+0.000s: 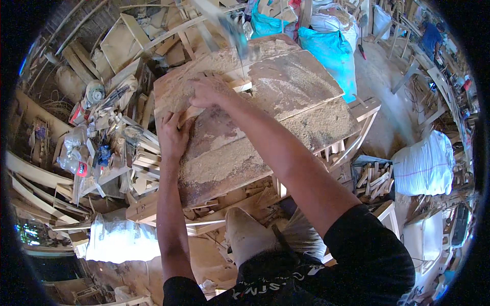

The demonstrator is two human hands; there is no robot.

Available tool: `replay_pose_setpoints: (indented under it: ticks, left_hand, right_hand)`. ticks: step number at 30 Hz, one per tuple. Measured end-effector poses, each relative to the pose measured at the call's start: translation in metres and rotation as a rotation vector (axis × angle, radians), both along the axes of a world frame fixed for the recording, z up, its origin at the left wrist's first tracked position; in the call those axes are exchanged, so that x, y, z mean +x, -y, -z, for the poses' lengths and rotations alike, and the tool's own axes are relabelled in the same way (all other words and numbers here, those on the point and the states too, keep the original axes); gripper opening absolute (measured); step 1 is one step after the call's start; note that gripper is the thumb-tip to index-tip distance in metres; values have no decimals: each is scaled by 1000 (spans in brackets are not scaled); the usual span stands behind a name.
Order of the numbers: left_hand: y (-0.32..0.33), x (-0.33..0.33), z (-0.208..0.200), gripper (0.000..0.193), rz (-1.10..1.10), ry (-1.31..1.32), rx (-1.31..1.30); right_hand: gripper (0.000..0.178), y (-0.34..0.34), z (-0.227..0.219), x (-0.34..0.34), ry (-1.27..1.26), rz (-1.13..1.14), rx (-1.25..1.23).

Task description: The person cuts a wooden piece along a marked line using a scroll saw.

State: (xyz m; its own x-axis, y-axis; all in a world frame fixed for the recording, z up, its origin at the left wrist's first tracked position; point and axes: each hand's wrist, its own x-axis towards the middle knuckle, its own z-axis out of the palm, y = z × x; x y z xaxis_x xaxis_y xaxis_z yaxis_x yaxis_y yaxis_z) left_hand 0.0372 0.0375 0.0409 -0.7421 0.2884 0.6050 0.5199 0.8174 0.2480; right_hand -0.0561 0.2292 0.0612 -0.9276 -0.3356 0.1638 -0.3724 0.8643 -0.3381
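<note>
Wood piece [190, 113], one, pale, narrow: on the left part of the table [291, 74], lying between the two hands. A pale wood end [244, 85] shows past the right hand, toward the table's middle; whether it belongs to the same piece cannot be told.

Left hand [173, 135]: at the table's left edge, fingers bent against the near end of the wood piece; whether they close around it cannot be told.

Right hand [210, 91]: over the table's far left part, laid on the wood piece, fingers bent; their full grip is hidden.

Blade [242, 62], thin, upright: over the table's far part, just beside the pale wood end. Machine part [236, 34], blue-grey, blurred: above the table's far edge.

Sawdust [319, 122]: spread across the table in patches, thick along its right side.

Sacks, blue [332, 56]: beyond the table's far right corner. Sack, white, bulging [424, 163]: right of the table. Offcuts [376, 178], heaped: between that sack and the table.

Bottle [75, 164], clear, red label: left of the table, among wood scraps. Tin [95, 93], round: left of the table, farther back.

Person in blue [431, 40]: well apart, far right of the table.
</note>
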Motion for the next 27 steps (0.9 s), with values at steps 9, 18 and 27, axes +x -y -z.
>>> replay_pose_setpoints:
  ticks: [9, 18, 27]
  left_hand:
    - [-4, -2, 1, 34, 23, 15, 16]
    - [-18, 3, -6, 35, 25, 30, 44]
    - [-9, 3, -4, 35, -2, 22, 4]
  right_hand:
    - [75, -4, 7, -5, -13, -17, -57]
    - [76, -2, 15, -19, -22, -7, -23]
    - [69, -3, 6, -7, -104, -35, -2]
